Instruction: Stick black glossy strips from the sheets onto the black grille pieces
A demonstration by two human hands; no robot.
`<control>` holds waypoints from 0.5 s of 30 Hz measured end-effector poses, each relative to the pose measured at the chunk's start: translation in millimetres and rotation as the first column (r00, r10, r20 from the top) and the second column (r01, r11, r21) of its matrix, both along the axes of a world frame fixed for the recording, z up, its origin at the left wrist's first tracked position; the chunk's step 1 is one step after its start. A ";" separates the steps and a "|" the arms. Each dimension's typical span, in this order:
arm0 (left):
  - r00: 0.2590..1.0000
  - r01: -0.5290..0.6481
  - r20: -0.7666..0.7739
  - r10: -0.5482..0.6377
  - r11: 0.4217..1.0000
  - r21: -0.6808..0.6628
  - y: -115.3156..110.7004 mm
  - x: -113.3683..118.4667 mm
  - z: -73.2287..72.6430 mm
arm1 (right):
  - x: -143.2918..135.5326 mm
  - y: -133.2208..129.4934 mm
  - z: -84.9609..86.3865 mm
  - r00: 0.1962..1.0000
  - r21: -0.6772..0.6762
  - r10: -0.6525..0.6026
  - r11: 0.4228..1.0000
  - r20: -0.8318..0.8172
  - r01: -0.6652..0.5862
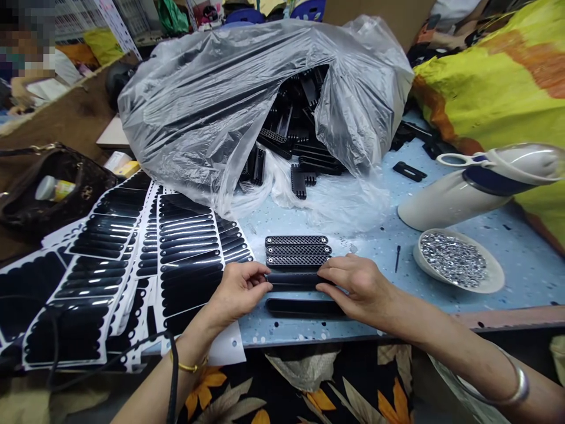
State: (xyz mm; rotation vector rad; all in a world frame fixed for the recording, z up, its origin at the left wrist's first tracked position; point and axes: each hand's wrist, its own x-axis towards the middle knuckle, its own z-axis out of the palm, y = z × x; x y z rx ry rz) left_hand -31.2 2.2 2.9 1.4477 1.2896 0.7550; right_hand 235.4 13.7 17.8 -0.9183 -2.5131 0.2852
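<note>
Both hands pinch the ends of one long black strip lying on the blue speckled table. My left hand has thumb and fingertips closed on its left end. Closed on the right end is my right hand. Just beyond it lie three black mesh-patterned pieces side by side, with small shiny dots at their ends. Nearer the table edge rests a smooth dark strip, its right end partly behind my right hand. Sheets of glossy black stickers are spread to the left.
A large clear plastic bag of black parts stands behind. To the right are a white bowl of small metal pieces, a white kettle-like vessel and a yellow bag. A brown handbag sits left.
</note>
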 end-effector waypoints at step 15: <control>0.996 -0.074 0.046 0.080 0.990 -0.118 3.4 7.0 -0.5 | 3.6 -0.5 -5.6 0.998 -0.079 -0.022 0.997 -0.062 0.017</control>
